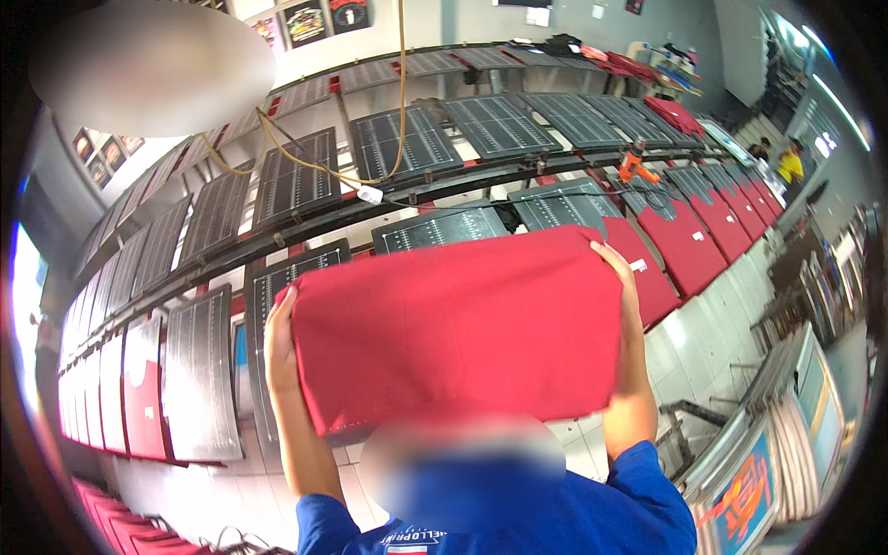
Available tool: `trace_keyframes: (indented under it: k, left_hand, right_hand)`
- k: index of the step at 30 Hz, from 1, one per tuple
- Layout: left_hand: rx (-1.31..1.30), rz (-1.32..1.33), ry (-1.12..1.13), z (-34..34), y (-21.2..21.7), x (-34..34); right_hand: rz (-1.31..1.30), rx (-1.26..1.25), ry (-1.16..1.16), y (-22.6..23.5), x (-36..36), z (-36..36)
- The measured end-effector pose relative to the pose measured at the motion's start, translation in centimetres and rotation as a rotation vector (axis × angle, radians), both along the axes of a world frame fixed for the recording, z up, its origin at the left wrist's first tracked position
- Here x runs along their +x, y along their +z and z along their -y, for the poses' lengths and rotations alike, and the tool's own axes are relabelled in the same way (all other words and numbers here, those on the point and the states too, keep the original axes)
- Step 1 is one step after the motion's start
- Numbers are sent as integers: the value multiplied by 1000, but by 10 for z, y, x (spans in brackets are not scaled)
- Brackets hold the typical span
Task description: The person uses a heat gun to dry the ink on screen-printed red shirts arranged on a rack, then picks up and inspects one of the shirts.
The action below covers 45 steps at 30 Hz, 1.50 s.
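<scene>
A red T-shirt (462, 333) is spread taut and nearly flat in front of me, its sides pulled out by both hands. At its left edge my left hand (280, 324) is closed, the thumb at the upper corner and the fingers partly hidden. My right hand (618, 273) grips the far right corner, fingertips bent over the edge. A narrow dark strip shows beneath the cloth at its near left; what lies under the rest is hidden. Just beyond the shirt is a dark printing board (439, 227) with white ruled marks.
Long rows of dark boards (499, 125) run on black rails. Red shirts (684, 245) cover several boards to the right. An orange heat gun (636, 165) and a hanging cable (403, 92) are beyond. Framed screens (745, 486) lean at lower right. A person in yellow (791, 166) is far off.
</scene>
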<state>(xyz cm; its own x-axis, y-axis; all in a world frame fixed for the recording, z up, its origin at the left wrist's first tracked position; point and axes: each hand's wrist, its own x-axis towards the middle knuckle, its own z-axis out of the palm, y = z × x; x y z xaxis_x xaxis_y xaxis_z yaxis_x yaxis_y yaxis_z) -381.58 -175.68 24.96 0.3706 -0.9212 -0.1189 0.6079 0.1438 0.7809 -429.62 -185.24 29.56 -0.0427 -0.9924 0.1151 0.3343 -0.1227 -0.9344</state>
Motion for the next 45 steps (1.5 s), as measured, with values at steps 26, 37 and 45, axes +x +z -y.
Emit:
trace_keyframes:
  k: [26,37,45]
  left_hand:
    - [686,292,-79,-219,-258,-198]
    - [622,662,9,-173,-342,-189]
    - [630,-176,-417,-192,-372,-159]
  right_hand:
    - [-79,746,273,-289,-185,-80]
    - [-709,410,281,-336,-154,-26]
    - [154,1038,534,-342,-146,-25]
